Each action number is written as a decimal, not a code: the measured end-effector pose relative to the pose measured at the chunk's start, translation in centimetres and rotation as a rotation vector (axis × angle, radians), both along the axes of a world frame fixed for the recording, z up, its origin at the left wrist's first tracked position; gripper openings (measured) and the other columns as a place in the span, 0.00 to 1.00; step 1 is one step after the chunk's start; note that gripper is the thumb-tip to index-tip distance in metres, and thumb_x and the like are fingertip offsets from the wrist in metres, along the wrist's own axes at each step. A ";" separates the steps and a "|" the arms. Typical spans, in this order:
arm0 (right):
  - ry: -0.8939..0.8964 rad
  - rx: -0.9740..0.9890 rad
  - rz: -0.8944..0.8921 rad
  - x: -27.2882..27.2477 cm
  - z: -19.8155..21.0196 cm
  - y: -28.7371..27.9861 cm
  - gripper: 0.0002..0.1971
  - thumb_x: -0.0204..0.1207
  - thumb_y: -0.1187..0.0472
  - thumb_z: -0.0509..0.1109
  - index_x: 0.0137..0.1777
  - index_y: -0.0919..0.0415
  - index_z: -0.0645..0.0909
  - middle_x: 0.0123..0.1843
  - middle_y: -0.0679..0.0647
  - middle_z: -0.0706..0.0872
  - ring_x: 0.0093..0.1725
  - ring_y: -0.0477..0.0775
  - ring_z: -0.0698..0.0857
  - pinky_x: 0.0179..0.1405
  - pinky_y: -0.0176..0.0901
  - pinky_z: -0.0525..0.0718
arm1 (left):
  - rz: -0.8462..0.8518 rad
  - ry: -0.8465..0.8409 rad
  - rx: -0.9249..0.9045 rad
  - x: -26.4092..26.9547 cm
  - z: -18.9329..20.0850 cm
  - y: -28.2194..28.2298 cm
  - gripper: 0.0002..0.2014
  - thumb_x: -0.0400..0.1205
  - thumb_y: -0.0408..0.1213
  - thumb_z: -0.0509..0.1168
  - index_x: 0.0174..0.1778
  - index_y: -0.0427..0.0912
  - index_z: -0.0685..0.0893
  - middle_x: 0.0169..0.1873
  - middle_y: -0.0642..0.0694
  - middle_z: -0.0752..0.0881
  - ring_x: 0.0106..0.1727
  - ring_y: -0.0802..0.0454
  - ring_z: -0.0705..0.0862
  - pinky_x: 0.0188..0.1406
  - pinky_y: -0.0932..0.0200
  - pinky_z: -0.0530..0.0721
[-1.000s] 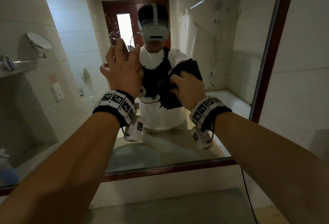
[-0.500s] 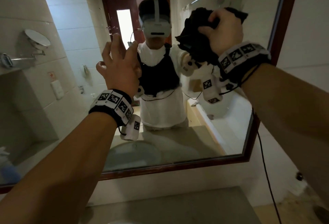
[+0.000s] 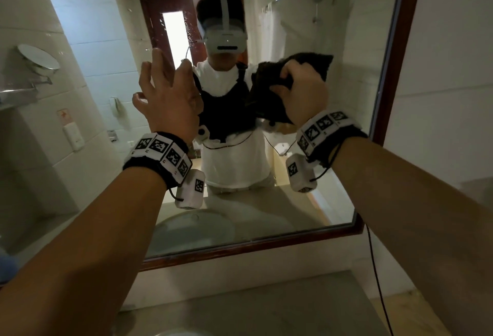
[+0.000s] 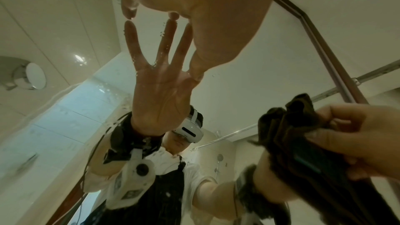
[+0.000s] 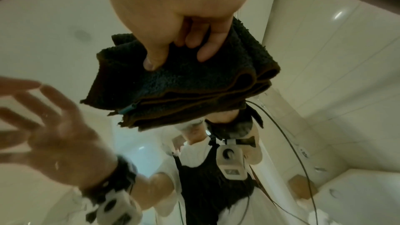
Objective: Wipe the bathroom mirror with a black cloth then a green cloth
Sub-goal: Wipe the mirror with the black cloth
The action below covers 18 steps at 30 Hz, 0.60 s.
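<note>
The wood-framed bathroom mirror [image 3: 333, 29] fills the wall ahead. My left hand [image 3: 165, 90] is raised with its fingers spread and straight. In the left wrist view its fingertips [image 4: 129, 11] meet their own reflection on the glass. My right hand [image 3: 301, 90] grips a folded black cloth [image 3: 269, 95] and holds it against the mirror, right of my left hand at about the same height. In the right wrist view the thumb and fingers [image 5: 203, 54] curl over the black cloth [image 5: 184, 78]. No green cloth is in view.
Water droplets [image 3: 186, 29] speckle the glass above my left hand. The mirror's dark frame [image 3: 394, 55] runs down the right, with white tiled wall [image 3: 453, 69] beyond. A grey countertop [image 3: 266, 309] lies below, and a black cable [image 3: 373, 269] hangs from my right wrist.
My right hand carried the black cloth up to the mirror's upper right, then down again to mid height. My left hand stayed on the glass.
</note>
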State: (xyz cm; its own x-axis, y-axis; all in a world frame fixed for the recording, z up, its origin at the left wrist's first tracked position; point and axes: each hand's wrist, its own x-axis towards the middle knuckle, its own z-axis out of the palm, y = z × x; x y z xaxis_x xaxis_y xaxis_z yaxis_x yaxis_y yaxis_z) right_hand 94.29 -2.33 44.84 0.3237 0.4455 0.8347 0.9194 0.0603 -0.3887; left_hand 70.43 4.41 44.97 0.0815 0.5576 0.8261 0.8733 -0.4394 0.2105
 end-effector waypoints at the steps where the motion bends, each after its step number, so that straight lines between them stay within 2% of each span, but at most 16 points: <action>1: -0.003 -0.049 -0.002 -0.1 -0.8 0.0 0.12 0.74 0.51 0.74 0.52 0.55 0.80 0.48 0.50 0.79 0.43 0.48 0.75 0.40 0.40 0.69 | -0.005 -0.002 -0.004 0.0 0.0 0.0 0.38 0.76 0.32 0.71 0.79 0.60 0.63 0.86 0.42 0.51 0.85 0.35 0.51 0.72 0.24 0.62; 3: -0.019 -0.121 0.008 -0.3 -2.5 -0.1 0.12 0.75 0.50 0.73 0.53 0.54 0.79 0.49 0.49 0.77 0.43 0.48 0.74 0.39 0.41 0.70 | -0.010 -0.003 -0.003 0.0 0.0 -0.1 0.38 0.76 0.31 0.71 0.79 0.60 0.62 0.86 0.41 0.50 0.85 0.35 0.51 0.71 0.24 0.61; 6: -0.051 -0.153 0.045 -0.7 -5.3 -0.3 0.11 0.76 0.52 0.73 0.52 0.56 0.80 0.49 0.54 0.81 0.44 0.52 0.78 0.37 0.43 0.73 | -0.012 -0.007 -0.003 -0.1 -0.1 -0.1 0.37 0.78 0.33 0.69 0.80 0.61 0.62 0.87 0.42 0.49 0.86 0.37 0.50 0.73 0.24 0.60; 10: -0.103 -0.220 0.051 -0.4 -8.4 -0.6 0.09 0.75 0.55 0.73 0.50 0.57 0.80 0.49 0.56 0.81 0.47 0.58 0.81 0.36 0.46 0.78 | 0.005 -0.011 -0.021 0.1 -0.1 -0.5 0.42 0.74 0.29 0.72 0.80 0.61 0.62 0.87 0.43 0.48 0.86 0.38 0.49 0.74 0.25 0.60; 15: -0.173 -0.217 0.067 0.6 -9.3 -0.8 0.10 0.75 0.53 0.73 0.51 0.55 0.80 0.49 0.55 0.82 0.48 0.58 0.82 0.34 0.43 0.74 | 0.050 -0.042 -0.055 0.8 -0.3 -1.3 0.44 0.74 0.27 0.72 0.81 0.62 0.60 0.86 0.42 0.51 0.85 0.35 0.52 0.74 0.21 0.61; 18: -0.200 -0.176 0.089 1.9 -9.3 -0.9 0.09 0.73 0.53 0.75 0.49 0.54 0.81 0.46 0.53 0.83 0.45 0.57 0.84 0.32 0.41 0.73 | 0.039 -0.063 -0.029 2.5 -1.2 -2.3 0.38 0.76 0.34 0.72 0.79 0.61 0.63 0.85 0.42 0.54 0.84 0.35 0.55 0.73 0.22 0.63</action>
